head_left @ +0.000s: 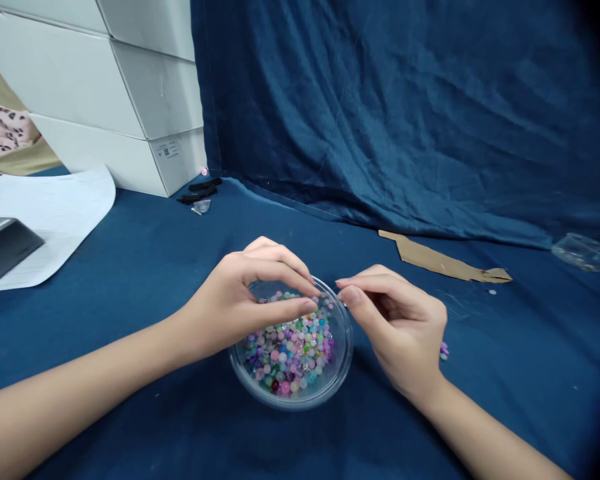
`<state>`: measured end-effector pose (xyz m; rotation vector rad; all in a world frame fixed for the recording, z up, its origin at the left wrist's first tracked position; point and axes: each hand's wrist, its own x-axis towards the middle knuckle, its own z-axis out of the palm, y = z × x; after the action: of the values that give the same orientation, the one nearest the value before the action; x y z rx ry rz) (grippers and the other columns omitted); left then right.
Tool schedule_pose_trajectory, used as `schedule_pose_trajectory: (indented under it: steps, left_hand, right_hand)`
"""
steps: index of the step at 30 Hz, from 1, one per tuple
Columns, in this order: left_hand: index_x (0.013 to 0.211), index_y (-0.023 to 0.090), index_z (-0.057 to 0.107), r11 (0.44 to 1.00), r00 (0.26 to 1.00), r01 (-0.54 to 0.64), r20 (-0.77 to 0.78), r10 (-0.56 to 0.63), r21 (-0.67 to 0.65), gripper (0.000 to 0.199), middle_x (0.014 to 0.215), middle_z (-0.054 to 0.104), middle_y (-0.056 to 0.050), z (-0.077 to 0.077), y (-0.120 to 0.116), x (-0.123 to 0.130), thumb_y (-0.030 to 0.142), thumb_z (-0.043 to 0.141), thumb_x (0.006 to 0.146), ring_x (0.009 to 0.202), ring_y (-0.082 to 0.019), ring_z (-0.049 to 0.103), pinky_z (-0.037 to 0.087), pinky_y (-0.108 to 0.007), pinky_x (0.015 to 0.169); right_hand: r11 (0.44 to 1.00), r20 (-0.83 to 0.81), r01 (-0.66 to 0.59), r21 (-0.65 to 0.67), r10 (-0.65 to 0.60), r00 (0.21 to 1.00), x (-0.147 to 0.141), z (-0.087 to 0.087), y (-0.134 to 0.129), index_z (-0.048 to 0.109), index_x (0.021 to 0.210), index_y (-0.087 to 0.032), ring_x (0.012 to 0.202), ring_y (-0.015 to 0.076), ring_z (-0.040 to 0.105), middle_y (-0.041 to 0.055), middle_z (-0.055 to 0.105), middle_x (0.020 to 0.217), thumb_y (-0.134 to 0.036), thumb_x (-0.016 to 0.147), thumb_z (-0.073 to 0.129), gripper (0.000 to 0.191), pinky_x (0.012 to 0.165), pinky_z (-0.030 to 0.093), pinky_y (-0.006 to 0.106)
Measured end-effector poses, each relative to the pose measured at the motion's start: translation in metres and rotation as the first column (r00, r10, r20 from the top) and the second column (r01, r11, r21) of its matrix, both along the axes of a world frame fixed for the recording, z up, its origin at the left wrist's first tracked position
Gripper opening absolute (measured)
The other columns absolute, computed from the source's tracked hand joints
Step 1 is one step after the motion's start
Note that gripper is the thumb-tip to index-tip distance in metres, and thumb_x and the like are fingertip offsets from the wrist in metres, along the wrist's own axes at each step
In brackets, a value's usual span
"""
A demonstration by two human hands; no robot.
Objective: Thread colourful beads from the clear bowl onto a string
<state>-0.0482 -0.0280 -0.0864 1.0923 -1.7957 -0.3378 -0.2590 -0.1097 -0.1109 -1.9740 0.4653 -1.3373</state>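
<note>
A clear round plastic bowl (347, 353) full of small beads (290, 353) in pink, purple, white, blue and green stands in front of me. Over its far part reaches my left hand (260, 287), thumb and forefinger closed on what looks like a small pale bead (315, 300). At the bowl's right rim my right hand (395, 320) is pinched, thumb against forefinger; what lies between those tips is too small to make out. Beside the right wrist, a few purple and pale green beads (445, 351) lie partly hidden on the blue cloth.
White boxes (130, 100) are stacked at the back left, near paper sheets (75, 220) and a dark grey object (10, 247). Black strips (200, 191) and a small plastic bag (201, 207) lie by them. Torn cardboard (435, 259) and a clear container (585, 252) sit right, before a blue curtain (380, 100).
</note>
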Motion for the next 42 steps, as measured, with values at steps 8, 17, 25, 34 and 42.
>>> schedule_pose_trajectory:
  steps: [8, 17, 25, 34, 42]
  left_hand:
    - [0.087, 0.02, 0.078, 0.999, 0.997, 0.031, -0.072, -0.028, 0.045, 0.01, 0.09, 0.076, -0.004, -0.0033, -0.0015, 0.0008, 0.023, 0.087, 0.083, 0.091, -0.02, 0.066, 0.049, -0.035, 0.087]
    - [0.081, 0.02, 0.079, 0.999, 0.997, 0.045, -0.068, -0.043, 0.017, 0.013, 0.082, 0.075, -0.003, -0.0011, -0.0003, -0.0008, 0.031, 0.086, 0.085, 0.083, -0.019, 0.064, 0.047, -0.035, 0.084]
    - [0.087, 0.019, 0.078, 0.999, 0.997, 0.048, -0.068, -0.046, 0.018, 0.012, 0.086, 0.075, -0.003, -0.0018, -0.0021, -0.0002, 0.018, 0.088, 0.081, 0.086, -0.019, 0.064, 0.047, -0.034, 0.083]
    - [0.091, 0.021, 0.079, 0.999, 0.997, 0.046, -0.065, -0.045, 0.011, 0.009, 0.088, 0.076, -0.004, -0.0035, -0.0014, 0.0003, 0.02, 0.086, 0.085, 0.087, -0.019, 0.064, 0.048, -0.034, 0.08]
    - [0.091, 0.021, 0.08, 0.999, 0.996, 0.037, -0.076, -0.035, 0.022, 0.01, 0.087, 0.075, -0.004, -0.0033, -0.0001, 0.0004, 0.02, 0.087, 0.083, 0.086, -0.019, 0.063, 0.048, -0.033, 0.079]
  right_hand:
    - [0.998, -0.01, -0.021, -0.055, 0.02, 1.0, 0.0005, 0.0015, 0.0005, 0.081, 0.094, -0.022, 0.063, 0.0165, 0.058, 0.0032, 0.071, 0.077, -0.013, 0.091, 0.075, 0.011, 0.053, 0.04, 0.032]
    - [0.983, -0.035, -0.061, -0.172, 0.056, 0.998, -0.0005, 0.0041, 0.0035, 0.081, 0.096, -0.02, 0.058, 0.0135, 0.055, 0.0014, 0.072, 0.073, -0.007, 0.088, 0.075, 0.016, 0.05, 0.04, 0.028]
    - [0.978, -0.033, -0.044, -0.205, 0.038, 0.999, 0.0016, 0.0049, 0.0034, 0.081, 0.098, -0.022, 0.057, 0.0144, 0.056, 0.0013, 0.072, 0.072, -0.008, 0.089, 0.074, 0.018, 0.048, 0.041, 0.029]
    - [0.97, -0.027, -0.031, -0.243, 0.025, 0.999, 0.0031, 0.0052, 0.0021, 0.081, 0.098, -0.023, 0.057, 0.0153, 0.057, 0.0016, 0.073, 0.072, -0.007, 0.089, 0.074, 0.019, 0.047, 0.04, 0.029]
    - [0.958, -0.044, -0.031, -0.286, 0.02, 0.999, 0.0031, 0.002, 0.0009, 0.081, 0.098, -0.021, 0.058, 0.0142, 0.059, 0.0023, 0.074, 0.074, -0.007, 0.089, 0.075, 0.018, 0.05, 0.044, 0.029]
